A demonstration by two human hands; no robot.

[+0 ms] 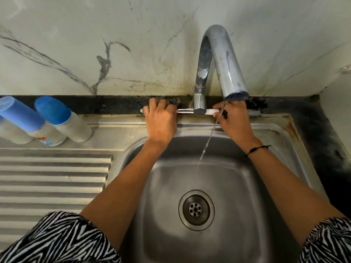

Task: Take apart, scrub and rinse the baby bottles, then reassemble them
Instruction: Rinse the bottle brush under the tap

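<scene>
Both hands reach to the back rim of the sink (284,130), behind the tap (214,59). The left hand (161,120) curls its fingers over one end of a thin white brush (209,111) lying along the rim; the right hand (233,118) curls over the other end, under the spout. A thin stream of water (206,147) falls into the basin. Three baby bottles (62,120) with blue caps stand well to the left, at the back of the ribbed drainboard (53,179).
</scene>
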